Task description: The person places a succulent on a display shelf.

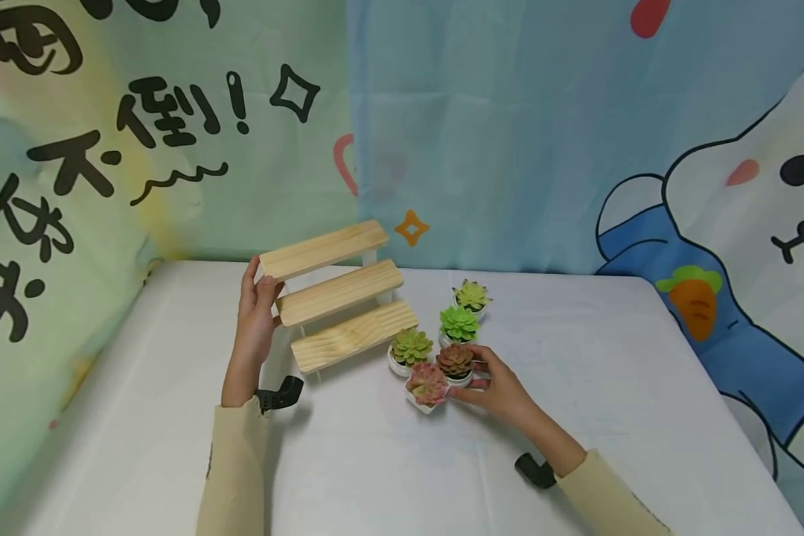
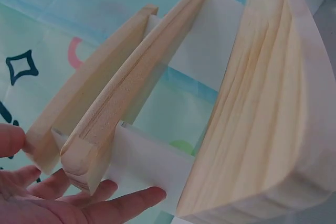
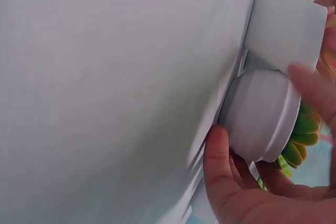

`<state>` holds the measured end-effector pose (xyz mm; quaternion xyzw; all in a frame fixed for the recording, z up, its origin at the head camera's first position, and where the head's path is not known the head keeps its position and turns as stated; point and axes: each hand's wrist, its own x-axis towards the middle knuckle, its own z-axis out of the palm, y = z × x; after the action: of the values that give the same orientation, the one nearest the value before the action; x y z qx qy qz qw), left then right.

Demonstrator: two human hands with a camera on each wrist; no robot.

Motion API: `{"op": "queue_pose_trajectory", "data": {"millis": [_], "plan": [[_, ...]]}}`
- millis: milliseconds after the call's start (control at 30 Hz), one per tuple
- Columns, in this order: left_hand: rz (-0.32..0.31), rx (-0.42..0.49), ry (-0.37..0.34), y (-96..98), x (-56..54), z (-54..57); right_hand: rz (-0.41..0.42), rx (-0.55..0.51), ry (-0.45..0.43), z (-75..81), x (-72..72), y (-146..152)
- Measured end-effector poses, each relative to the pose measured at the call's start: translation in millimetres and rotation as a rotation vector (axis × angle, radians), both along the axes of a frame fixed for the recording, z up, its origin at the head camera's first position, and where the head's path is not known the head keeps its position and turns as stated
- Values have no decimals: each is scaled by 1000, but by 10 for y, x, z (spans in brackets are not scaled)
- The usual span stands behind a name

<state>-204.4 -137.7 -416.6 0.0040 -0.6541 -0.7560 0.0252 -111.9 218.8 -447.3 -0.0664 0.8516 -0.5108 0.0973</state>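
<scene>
Crowding is the risk: your right hand (image 1: 498, 384) grips the brown potted succulent (image 1: 455, 360), and a sideways drag could tip the pink succulent (image 1: 427, 383) close by at its eight o'clock, while your left hand (image 1: 257, 320) holds the three-tier wooden shelf (image 1: 340, 292) at its ten.

The left sleeve (image 1: 236, 473) and right sleeve (image 1: 610, 497) are tan. A chunky black gadget (image 1: 285, 393) pokes out by each one.

Tan wood-grain shelf (image 1: 339, 292), pink, brn & grn succulents (image 1: 455, 360), wht pots (image 3: 257, 111), blue/grn backdrop (image 1: 496, 149) w/ blk lettering (image 1: 179, 139)
</scene>
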Motion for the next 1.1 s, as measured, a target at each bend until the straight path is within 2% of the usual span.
{"op": "queue_pose_trajectory", "data": {"millis": [233,867,1100], "plan": [[4,8,15,13,-6,2,16,23,73,-39,-44,49],[-22,0,17,-9,-11,-2,-49,10,5,-11,-57,92],[-24,-2,10,-13,-20,-1,-44,-42,9,-16,-50,95]]}}
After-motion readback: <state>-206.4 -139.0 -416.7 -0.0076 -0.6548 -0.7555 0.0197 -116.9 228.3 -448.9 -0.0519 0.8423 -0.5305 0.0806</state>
